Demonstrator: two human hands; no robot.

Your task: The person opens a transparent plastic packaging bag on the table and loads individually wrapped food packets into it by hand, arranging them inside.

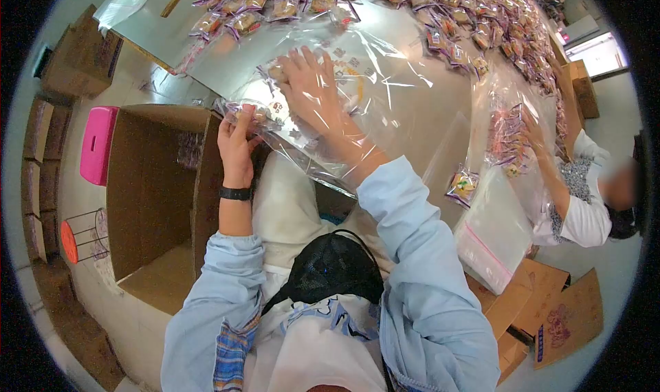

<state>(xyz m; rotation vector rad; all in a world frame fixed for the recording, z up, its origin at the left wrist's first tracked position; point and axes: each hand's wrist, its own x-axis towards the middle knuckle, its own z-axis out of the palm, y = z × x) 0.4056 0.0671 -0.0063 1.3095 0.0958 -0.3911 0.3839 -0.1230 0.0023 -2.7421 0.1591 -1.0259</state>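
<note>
A large clear plastic bag [385,82] with printed marks lies over the near edge of the metal table. My left hand [236,148], with a dark band on its wrist, pinches the bag's left edge. Small wrapped pieces [260,115] show by the left fingertips. My right hand [311,93] reaches inside the bag, its fingers stretched out and spread over the bag's far part. Glare on the film partly hides what lies under that palm. Many individually wrapped snacks [285,7] lie beyond the bag.
An open cardboard box [151,186] stands at my left, beside a pink stool [98,144]. Flat clear bags [491,230] and one wrapped snack [462,186] lie at right. A co-worker's hand [536,141] is at another filled bag [505,131]. Cartons [570,320] stand lower right.
</note>
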